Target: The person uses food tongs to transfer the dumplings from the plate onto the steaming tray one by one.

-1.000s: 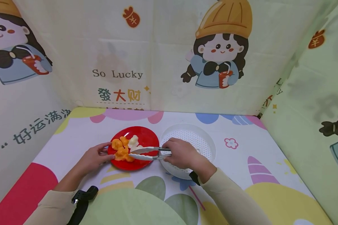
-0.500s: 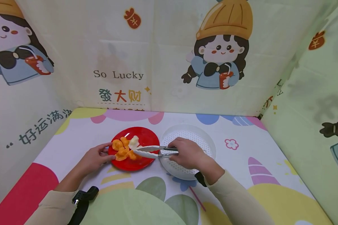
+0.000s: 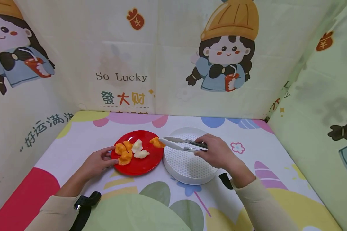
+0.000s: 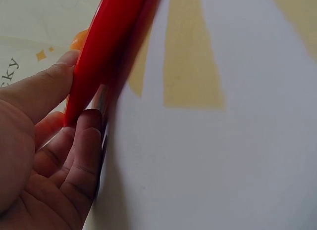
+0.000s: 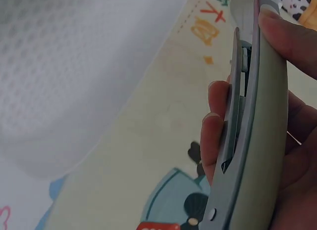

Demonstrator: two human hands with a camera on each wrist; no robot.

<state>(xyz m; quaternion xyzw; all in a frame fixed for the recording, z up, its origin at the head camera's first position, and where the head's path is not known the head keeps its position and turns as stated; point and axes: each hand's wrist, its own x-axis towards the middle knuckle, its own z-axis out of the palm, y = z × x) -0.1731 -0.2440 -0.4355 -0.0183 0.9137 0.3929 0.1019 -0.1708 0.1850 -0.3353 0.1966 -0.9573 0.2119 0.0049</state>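
At the left rim of a red plate (image 3: 146,165), my left hand (image 3: 96,163) pinches the edge, thumb on top and fingers beneath, as the left wrist view shows. Metal tongs (image 3: 174,140) are gripped in my right hand (image 3: 218,152), the thumb along one arm and the fingers round the other. Their pale tips hold an orange dumpling (image 3: 156,142) above the plate's right rim, beside the white steamer tray (image 3: 173,175). Still on the plate are several orange dumplings (image 3: 125,158) at the left and two white dumplings (image 3: 141,154) near the middle.
The round steamer tray has a perforated bottom and stands right of the plate, close against it. Both rest on a table with a colourful printed cloth (image 3: 234,179). Cartoon-printed curtains (image 3: 167,64) rise behind and at both sides.
My right hand has moved right and away from me, lifting one orange dumpling in the tongs toward the plate's right rim. Both white dumplings now show fully. My left hand has stayed put.
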